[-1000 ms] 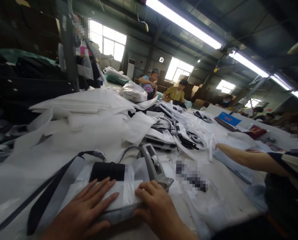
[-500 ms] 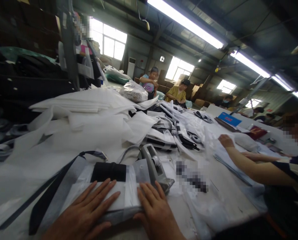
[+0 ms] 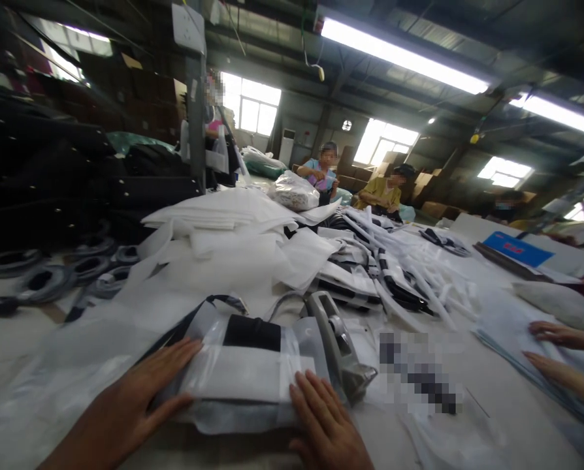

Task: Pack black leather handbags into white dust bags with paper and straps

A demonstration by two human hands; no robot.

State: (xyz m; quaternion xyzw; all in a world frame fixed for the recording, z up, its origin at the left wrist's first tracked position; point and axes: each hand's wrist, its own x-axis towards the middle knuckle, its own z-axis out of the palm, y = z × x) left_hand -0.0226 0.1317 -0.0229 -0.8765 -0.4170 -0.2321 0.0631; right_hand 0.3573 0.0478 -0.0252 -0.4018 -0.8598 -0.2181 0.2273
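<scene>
1. Head view: the wrapped bundle [image 3: 243, 372], white with a black band near its far edge, lies on the table [image 3: 498, 375] between the person's two hands.
2. Head view: the left hand [image 3: 135, 391] is open, thumb apart from the fingers, touching the bundle's left side without gripping it.
3. Head view: the right hand [image 3: 328, 418] is open too, fingers together and laid on the bundle's right end, clasping nothing.
4. Head view: a grey tape dispenser [image 3: 343, 352] stands just beside that end; white sheets [image 3: 228, 261] are heaped beyond.
</scene>
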